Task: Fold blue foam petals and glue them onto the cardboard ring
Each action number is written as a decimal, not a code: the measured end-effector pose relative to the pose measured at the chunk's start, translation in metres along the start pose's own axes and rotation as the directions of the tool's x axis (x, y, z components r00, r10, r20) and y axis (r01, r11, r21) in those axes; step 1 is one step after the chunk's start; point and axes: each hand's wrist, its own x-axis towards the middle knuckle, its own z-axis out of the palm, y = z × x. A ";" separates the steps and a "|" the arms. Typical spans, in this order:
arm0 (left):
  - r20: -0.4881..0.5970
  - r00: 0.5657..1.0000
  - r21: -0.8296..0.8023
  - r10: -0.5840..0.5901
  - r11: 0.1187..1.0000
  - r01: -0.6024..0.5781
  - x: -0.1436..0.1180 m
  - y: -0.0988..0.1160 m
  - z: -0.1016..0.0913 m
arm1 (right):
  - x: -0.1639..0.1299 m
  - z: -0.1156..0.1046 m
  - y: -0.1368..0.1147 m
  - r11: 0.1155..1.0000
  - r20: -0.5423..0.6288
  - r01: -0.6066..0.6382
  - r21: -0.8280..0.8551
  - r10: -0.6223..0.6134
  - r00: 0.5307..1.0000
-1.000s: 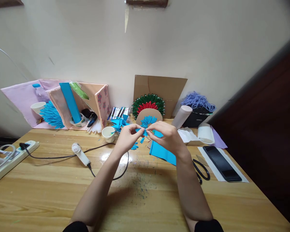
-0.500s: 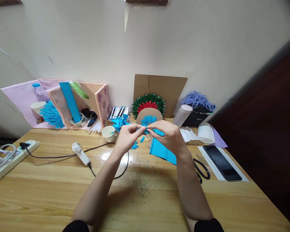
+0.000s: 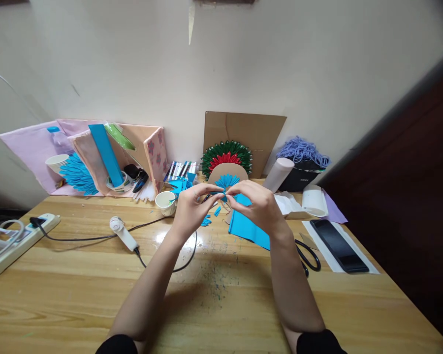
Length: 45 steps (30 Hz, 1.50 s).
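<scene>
My left hand (image 3: 192, 209) and my right hand (image 3: 256, 206) meet above the wooden table (image 3: 221, 295), fingertips pinching a small blue paper piece (image 3: 221, 194) between them. Just under my right hand lies a blue paper sheet (image 3: 249, 230). A few small folded blue pieces (image 3: 206, 222) rest on the table below my left hand. Behind the hands stands a round cardboard disc with blue petals (image 3: 227, 178), and behind that a red and green petal rosette (image 3: 226, 156).
A white paper cup (image 3: 166, 202) stands left of my hands. A glue gun (image 3: 122, 234) with its black cord lies further left, plugged into a power strip (image 3: 7, 246). Black scissors (image 3: 307, 256) and a phone (image 3: 338, 246) lie at the right. Markers (image 3: 180, 170), cardboard (image 3: 243, 135) and purple yarn (image 3: 302, 151) line the wall.
Both hands have lifted slightly and curled inward around the small blue piece; the fingertips have worked it tighter. Nothing else on the table has moved.
</scene>
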 end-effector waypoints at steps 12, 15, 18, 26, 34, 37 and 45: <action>0.008 0.999 -0.001 0.039 0.999 -0.039 0.000 0.004 0.002 | 0.000 -0.003 -0.001 0.997 -0.066 -0.026 0.077 0.032 0.997; -0.047 0.998 -0.062 -0.041 0.997 0.038 0.000 0.002 -0.001 | -0.001 -0.010 0.002 0.996 -0.118 -0.070 0.061 0.077 0.990; -0.086 0.994 -0.077 -0.074 0.995 0.067 0.000 0.000 -0.003 | -0.002 -0.015 0.002 0.990 -0.181 -0.121 0.069 0.131 0.975; -0.029 0.996 -0.120 -0.084 0.990 0.080 -0.001 0.005 0.005 | 0.000 -0.007 -0.006 0.988 -0.091 -0.016 0.151 0.030 0.995; 0.096 0.979 -0.280 -0.181 0.939 0.201 -0.001 0.001 0.006 | 0.001 -0.006 -0.006 0.992 -0.121 -0.016 0.127 0.032 0.992; 0.082 0.980 -0.265 -0.184 0.943 0.199 -0.002 -0.001 0.006 | 0.001 -0.006 -0.006 0.993 -0.115 -0.015 0.117 0.028 0.993; 0.138 0.944 -0.319 -0.301 0.889 0.330 0.001 -0.001 0.005 | 0.001 -0.003 -0.006 0.998 -0.101 0.041 0.048 -0.036 0.994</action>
